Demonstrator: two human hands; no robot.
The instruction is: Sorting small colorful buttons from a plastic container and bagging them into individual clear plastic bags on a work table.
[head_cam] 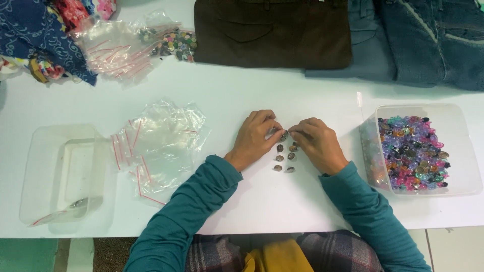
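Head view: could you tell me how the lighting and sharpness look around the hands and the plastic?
Head view: light is soft and even; the left hand and right hand cast only faint shadows on the white table; the clear bags show mild glare; the small beads look slightly soft.

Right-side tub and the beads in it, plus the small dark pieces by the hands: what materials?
Tub: looks like clear, slightly frosted plastic; the table shows through its walls. Beads: probably glossy translucent plastic or acrylic in purple, pink, blue and green, with bright glints. Small dark pieces: brownish, set in two short rows; too small to tell metal from plastic. Both hands, left and right, pinch one together.
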